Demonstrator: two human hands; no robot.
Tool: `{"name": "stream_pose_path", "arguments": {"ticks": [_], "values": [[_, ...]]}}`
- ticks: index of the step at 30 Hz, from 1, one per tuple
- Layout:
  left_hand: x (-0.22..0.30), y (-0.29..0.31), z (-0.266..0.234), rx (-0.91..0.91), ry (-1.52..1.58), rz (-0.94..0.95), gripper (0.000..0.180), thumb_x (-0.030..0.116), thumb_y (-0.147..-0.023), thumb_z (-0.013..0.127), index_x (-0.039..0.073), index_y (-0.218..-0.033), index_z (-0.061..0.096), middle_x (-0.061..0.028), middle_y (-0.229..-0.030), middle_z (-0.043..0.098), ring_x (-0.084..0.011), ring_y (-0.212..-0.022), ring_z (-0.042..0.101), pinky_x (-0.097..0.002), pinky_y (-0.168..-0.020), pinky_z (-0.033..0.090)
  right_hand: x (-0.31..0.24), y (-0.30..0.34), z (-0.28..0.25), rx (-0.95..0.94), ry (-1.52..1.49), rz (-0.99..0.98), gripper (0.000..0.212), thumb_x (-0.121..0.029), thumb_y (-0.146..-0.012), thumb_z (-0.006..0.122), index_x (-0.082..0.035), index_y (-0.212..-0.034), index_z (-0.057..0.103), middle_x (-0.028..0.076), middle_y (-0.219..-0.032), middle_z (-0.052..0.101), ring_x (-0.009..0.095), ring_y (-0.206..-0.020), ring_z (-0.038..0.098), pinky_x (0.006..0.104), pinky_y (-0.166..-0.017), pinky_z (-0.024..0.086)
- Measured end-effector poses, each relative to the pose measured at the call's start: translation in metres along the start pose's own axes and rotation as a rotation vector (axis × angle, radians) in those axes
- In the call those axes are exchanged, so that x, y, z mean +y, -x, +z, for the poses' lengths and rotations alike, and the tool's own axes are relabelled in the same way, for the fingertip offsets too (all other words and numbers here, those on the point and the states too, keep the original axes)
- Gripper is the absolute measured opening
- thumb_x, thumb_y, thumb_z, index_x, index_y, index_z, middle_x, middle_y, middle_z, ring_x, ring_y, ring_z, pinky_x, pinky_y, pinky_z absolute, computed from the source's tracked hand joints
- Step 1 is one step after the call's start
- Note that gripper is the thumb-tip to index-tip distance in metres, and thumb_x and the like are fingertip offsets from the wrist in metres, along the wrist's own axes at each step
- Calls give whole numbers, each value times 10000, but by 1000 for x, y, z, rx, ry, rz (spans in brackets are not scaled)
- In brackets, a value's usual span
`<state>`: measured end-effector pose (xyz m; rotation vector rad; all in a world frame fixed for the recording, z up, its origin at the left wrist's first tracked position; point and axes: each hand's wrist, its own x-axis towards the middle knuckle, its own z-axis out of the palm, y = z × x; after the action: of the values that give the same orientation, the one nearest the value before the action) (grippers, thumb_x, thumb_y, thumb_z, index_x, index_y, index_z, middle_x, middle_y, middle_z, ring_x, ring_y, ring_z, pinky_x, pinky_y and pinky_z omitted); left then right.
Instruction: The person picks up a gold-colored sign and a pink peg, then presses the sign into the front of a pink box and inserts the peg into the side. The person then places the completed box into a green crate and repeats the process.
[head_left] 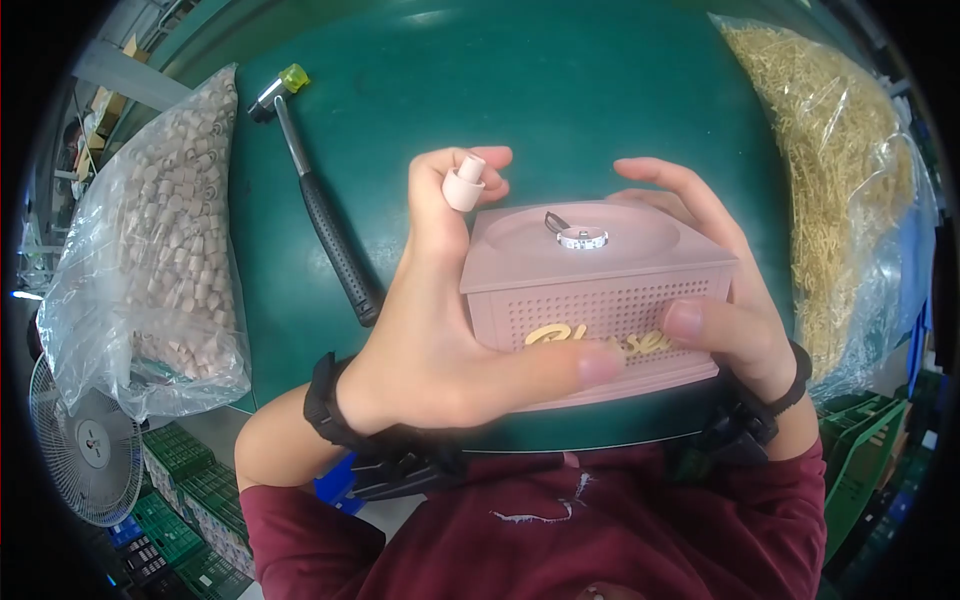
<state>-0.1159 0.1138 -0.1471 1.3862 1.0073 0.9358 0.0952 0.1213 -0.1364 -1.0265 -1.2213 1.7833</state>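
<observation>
1. Steady the pink box [600, 290] at the green table's [560, 90] near edge; your right hand [720, 300] clasps its side.
2. Your left hand [440, 330] pinches the small pink plug [465, 185] in its fingertips; keep it upright above the box's top corner.

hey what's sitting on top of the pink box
In the round recess on top of the pink box lies a small silver metal ring piece with a dark loop. Its underside and the box's inside are hidden.

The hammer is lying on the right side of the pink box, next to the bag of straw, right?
Not quite. The head view shows the hammer lying left of the pink box, beside the bag of small pegs. The bag of straw is on the right.
</observation>
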Motion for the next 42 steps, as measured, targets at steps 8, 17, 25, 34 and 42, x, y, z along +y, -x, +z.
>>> {"name": "stream_pose_path", "arguments": {"ticks": [8,17,25,34,42], "values": [[13,2,4,61,168,-127,909,290,-580,713,98,-1287,174,-153,-1323,234,-331,-1226,333,-465,-989,325,4,1,0,-44,-107,-19,710,-107,-687,725,-43,-1293,361,101,-1131,476,187,-1073,478,301,-907,379],[9,-2,1,22,140,-117,922,260,-578,717,94,-1292,158,-146,-1302,242,-335,-1226,334,-468,-987,333,8,5,-4,-49,-81,-74,648,-185,-717,695,-29,-1266,389,99,-1105,492,185,-1049,491,296,-907,377],[7,-2,-4,-33,276,-96,917,237,-592,802,24,-1217,166,-193,-1192,275,-289,-1137,379,-414,-941,355,5,-2,-7,-62,-102,-25,660,-230,-724,698,-30,-1268,381,90,-1099,490,179,-1037,496,293,-906,378],[16,-5,6,15,337,-286,937,265,-510,722,150,-1280,200,-147,-1289,292,-301,-1242,329,-427,-1015,332,1,-2,-15,-155,-102,-34,703,-110,-687,740,-58,-1279,365,66,-1120,478,163,-1047,491,298,-897,389],[8,-8,4,-58,332,-131,854,156,-617,777,69,-1212,171,-170,-1176,312,-249,-1111,394,-373,-893,397,0,-4,-15,-125,-162,-9,717,-79,-670,745,-55,-1274,360,60,-1099,473,161,-1052,483,297,-892,389]]}}
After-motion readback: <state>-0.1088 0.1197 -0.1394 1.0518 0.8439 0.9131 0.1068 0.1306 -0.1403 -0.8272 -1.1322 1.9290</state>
